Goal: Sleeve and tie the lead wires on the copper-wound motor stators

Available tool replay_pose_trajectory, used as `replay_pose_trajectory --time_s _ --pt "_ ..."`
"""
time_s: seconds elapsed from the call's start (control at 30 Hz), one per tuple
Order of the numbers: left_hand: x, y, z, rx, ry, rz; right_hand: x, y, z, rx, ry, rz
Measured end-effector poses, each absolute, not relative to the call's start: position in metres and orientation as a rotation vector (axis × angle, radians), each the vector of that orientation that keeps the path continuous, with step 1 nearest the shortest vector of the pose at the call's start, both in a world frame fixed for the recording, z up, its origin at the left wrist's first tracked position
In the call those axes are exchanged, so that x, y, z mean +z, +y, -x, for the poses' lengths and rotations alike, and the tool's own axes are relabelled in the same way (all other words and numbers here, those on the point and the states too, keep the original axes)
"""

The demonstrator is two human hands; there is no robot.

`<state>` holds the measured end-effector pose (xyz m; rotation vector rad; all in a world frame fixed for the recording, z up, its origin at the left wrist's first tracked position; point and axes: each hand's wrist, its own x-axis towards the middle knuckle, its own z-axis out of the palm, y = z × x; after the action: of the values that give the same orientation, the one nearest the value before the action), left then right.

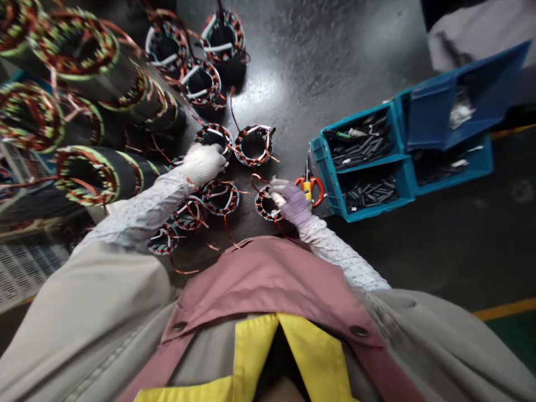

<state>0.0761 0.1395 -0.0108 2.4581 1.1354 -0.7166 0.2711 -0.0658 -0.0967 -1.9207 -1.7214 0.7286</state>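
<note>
My left hand (pixel 205 164), in a white glove, has its fingers curled at the near rim of a wound motor stator (pixel 213 134). The fingertips are partly hidden and a little blurred. My right hand (pixel 293 202), in a purple and white glove, grips the right edge of another stator (pixel 263 204), fingers over the rim and inside. Between and behind them stands a stator (pixel 253 145) with a white sleeve and a copper lead. Another stator (pixel 220 198) sits just below my left hand. Red-handled cutters (pixel 310 188) lie right of my right hand.
Blue bins (pixel 368 209) with dark sleeve pieces stand at the right, a darker blue tray (pixel 435 117) tilted on top. Large stators (pixel 86 173) lie stacked at the left. Several small stators (pixel 224 36) stand at the back on the dark tabletop (pixel 318 61).
</note>
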Motion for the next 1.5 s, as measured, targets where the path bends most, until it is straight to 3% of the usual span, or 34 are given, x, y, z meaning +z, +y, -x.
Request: replay_pose_trajectory --time_s 0.13,0.23,0.33,0.73,1.2,1.5 --pt "0.01 0.076 -0.091 -0.547 0.964 -2.524 -0.078 -0.087 -0.3 0.654 -2.083 1.882" --pt "-0.007 0.034 -0.121 -0.553 0.777 -2.457 -0.066 -0.093 -0.307 0.653 -2.457 1.795" --pt "-0.033 0.019 -0.152 -0.642 0.906 -2.349 -0.064 -0.09 -0.303 0.648 -2.617 1.765" --pt "-0.025 0.008 -0.13 -0.761 0.831 -2.339 -0.076 -0.095 -0.291 0.796 -2.39 1.84" --pt "-0.041 0.013 -0.163 -1.193 0.541 -2.377 -0.075 -0.093 -0.291 0.785 -2.388 1.827" --pt "-0.036 -0.001 -0.162 -1.055 0.799 -2.248 -0.074 -0.092 -0.281 0.847 -2.27 1.915"
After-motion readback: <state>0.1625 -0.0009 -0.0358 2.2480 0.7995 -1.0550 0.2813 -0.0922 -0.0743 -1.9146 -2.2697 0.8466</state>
